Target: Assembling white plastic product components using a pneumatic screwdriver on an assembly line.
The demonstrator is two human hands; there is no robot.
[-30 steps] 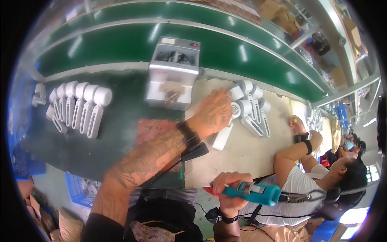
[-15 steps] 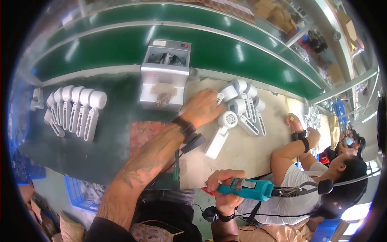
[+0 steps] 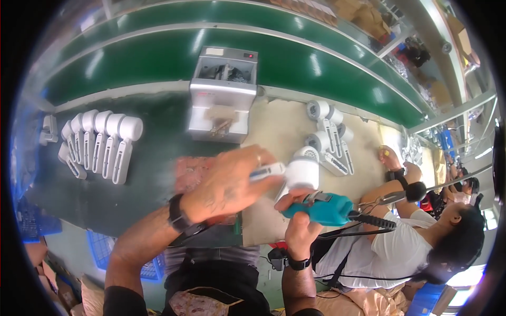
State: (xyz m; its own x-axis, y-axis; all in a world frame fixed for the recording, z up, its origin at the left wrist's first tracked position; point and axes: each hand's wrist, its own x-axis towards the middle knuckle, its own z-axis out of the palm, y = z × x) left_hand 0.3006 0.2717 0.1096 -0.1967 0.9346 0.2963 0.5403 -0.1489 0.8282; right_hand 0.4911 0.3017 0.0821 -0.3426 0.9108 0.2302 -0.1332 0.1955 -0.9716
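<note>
While the left hand (image 3: pixel 224 183) grasps a white handheld fan (image 3: pixel 303 176) by its slotted handle, the right hand (image 3: pixel 302 229) is wrapped round a teal electric screwdriver (image 3: pixel 329 209), its bit end hidden. The held fan hangs above the workbench (image 3: pixel 74 200), between the screw feeder (image 3: pixel 221 100) at the far edge and the front edge; whether its round head touches the right fingers cannot be told. Behind that head shows the grille of a second fan (image 3: pixel 310 152). A fan cluster (image 3: pixel 334 160) lies toward the far edge on the right, a fan row (image 3: pixel 122 160) near the left edge. The step in hand looks like presenting the held fan to the screwdriver; the next move seems to call for a steady handle and straight bit alignment.
</note>
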